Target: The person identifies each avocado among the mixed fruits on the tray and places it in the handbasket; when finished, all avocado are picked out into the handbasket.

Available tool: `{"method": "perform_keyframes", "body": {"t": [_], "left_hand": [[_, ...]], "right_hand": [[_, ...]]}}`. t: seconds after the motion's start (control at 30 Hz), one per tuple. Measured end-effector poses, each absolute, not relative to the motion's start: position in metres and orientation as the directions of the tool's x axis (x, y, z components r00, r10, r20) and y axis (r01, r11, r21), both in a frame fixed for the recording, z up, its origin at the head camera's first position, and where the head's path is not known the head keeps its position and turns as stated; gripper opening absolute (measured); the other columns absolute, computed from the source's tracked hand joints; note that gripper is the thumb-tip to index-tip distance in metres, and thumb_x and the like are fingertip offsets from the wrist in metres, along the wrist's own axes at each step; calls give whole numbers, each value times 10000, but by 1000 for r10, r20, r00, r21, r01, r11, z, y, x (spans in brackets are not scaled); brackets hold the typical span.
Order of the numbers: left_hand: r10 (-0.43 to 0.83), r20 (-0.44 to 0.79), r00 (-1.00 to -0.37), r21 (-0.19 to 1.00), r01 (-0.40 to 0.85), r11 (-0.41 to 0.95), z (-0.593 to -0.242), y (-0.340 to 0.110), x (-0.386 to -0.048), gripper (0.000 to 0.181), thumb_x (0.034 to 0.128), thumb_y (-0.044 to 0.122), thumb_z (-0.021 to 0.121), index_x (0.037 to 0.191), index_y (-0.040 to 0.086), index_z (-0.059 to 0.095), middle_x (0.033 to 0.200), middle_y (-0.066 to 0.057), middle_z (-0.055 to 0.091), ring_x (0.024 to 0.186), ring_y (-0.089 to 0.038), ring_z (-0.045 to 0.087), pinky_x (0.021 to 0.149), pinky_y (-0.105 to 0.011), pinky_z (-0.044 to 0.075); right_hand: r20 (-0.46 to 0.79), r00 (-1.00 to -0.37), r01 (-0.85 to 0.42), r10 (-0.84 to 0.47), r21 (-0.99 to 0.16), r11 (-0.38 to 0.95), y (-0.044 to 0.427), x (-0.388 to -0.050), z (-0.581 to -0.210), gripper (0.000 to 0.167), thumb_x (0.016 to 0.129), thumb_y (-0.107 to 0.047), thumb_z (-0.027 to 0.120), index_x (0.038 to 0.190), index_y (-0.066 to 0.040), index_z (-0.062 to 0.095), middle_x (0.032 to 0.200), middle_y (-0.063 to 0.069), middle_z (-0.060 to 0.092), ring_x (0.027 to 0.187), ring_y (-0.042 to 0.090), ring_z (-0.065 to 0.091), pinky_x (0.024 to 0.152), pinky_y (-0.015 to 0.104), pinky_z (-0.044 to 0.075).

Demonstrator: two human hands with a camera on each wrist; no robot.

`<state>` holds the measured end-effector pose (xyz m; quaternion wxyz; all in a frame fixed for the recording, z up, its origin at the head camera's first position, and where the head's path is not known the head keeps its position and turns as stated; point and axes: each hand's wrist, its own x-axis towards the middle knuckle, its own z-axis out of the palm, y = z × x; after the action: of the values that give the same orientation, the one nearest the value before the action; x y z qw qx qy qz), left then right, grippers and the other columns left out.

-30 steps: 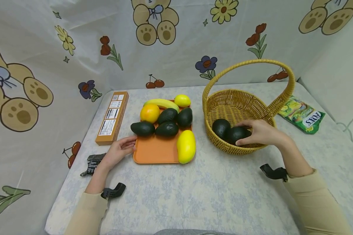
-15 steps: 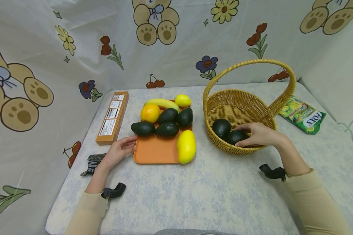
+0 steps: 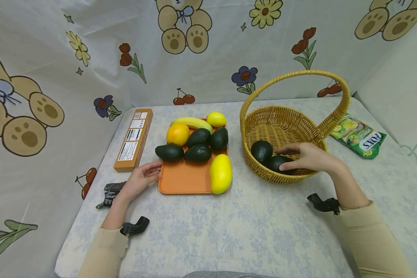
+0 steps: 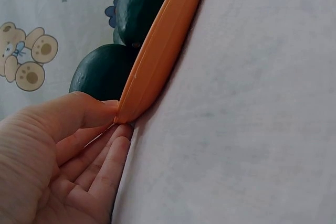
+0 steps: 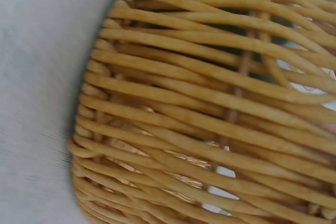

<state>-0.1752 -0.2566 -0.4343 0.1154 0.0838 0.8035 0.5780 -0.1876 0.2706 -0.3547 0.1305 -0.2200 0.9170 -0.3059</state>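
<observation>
In the head view my left hand (image 3: pixel 140 183) is at the left edge of the orange tray (image 3: pixel 184 181); the left wrist view shows its thumb and fingers pinching the rim (image 4: pixel 152 72). On the tray lie several dark avocados (image 3: pixel 198 153), an orange (image 3: pixel 178 134), a banana (image 3: pixel 192 122), a lemon (image 3: pixel 216 119) and a yellow mango (image 3: pixel 220 174). My right hand (image 3: pixel 308 157) is inside the wicker basket (image 3: pixel 281 116), fingers spread above an avocado (image 3: pixel 277 163), the thumb over its side. A second avocado (image 3: pixel 261 151) lies beside it. Basket weave (image 5: pixel 199 98) hides this hand's fingers in the right wrist view.
An orange-brown box (image 3: pixel 133 139) lies left of the tray, with a black packet (image 3: pixel 110 194) nearer the front, partly behind the left wrist. A green snack bag (image 3: pixel 359 137) lies right of the basket. A patterned curtain (image 3: pixel 212 77) hangs behind the table.
The avocado under my right hand has shifted slightly left and down, and the fingers have loosened and risen from it. My left hand stays at the tray.
</observation>
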Motion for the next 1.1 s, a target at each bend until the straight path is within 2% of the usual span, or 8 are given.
{"method": "perform_keyframes", "body": {"t": [0.07, 0.17, 0.3, 0.43, 0.63, 0.73, 0.93, 1.1], "left_hand": [[266, -91, -960, 947, -1, 321, -435, -257, -175, 475, 893, 6, 626, 1339, -55, 476, 1306, -222, 511, 1183, -293, 506, 881, -196, 487], [271, -84, -959, 949, 5, 314, -436, -257, -174, 476, 897, 8, 621, 1343, -63, 468, 1309, -237, 503, 1192, -321, 494, 876, -189, 487], [276, -79, -958, 953, 8, 303, -435, -258, -173, 474, 900, 0, 613, 1344, -68, 462, 1309, -247, 498, 1197, -337, 485, 874, -193, 489], [267, -86, -960, 952, 1, 307, -436, -259, -173, 474, 897, 3, 618, 1343, -56, 470, 1303, -230, 508, 1183, -296, 503, 878, -196, 489], [263, -84, -961, 953, 0, 302, -437, -258, -173, 484, 885, -12, 628, 1339, -66, 469, 1300, -240, 507, 1187, -312, 499, 885, -194, 484], [267, -84, -960, 957, -3, 291, -436, -257, -173, 492, 882, -17, 630, 1340, -76, 461, 1305, -252, 499, 1200, -345, 482, 887, -193, 482], [274, -86, -958, 955, 0, 297, -434, -256, -173, 502, 888, -11, 626, 1352, -78, 446, 1321, -256, 483, 1214, -356, 469, 899, -188, 472], [280, -84, -956, 955, 3, 298, -434, -256, -175, 505, 885, -23, 620, 1356, -72, 446, 1339, -244, 473, 1226, -344, 463, 920, -182, 455]], "right_hand": [[-81, -871, -329, -485, -638, 697, 270, -186, -351, 544, 845, -354, 714, 1281, -59, 576, 1248, 135, 578, 1121, 313, 528, 866, 475, 477], [4, -892, -335, -452, -675, 657, 268, -185, -348, 488, 844, -290, 727, 1262, -77, 593, 1215, 90, 599, 1099, 218, 545, 865, 314, 490], [214, -885, -413, -413, -771, 485, 263, -186, -344, 407, 845, -82, 716, 1233, -30, 604, 1201, 93, 602, 1089, 108, 543, 863, 149, 456], [386, -832, -508, -399, -819, 268, 248, -185, -335, 411, 828, 90, 662, 1229, 40, 581, 1239, 136, 572, 1135, 130, 525, 929, 172, 436], [503, -731, -587, -461, -808, 49, 209, -183, -325, 459, 773, 189, 655, 1214, 133, 538, 1235, 198, 554, 1147, 217, 522, 983, 253, 424], [507, -692, -624, -515, -779, 71, 187, -182, -326, 474, 769, 147, 692, 1221, 98, 555, 1231, 178, 563, 1140, 205, 525, 988, 275, 427], [452, -655, -661, -606, -731, 169, 145, -185, -330, 493, 779, 11, 753, 1240, 15, 579, 1231, 108, 583, 1118, 166, 532, 979, 339, 445], [416, -635, -645, -651, -749, 151, 119, -195, -335, 508, 807, -69, 750, 1279, -40, 565, 1268, 65, 565, 1165, 169, 506, 1007, 331, 418]]}}
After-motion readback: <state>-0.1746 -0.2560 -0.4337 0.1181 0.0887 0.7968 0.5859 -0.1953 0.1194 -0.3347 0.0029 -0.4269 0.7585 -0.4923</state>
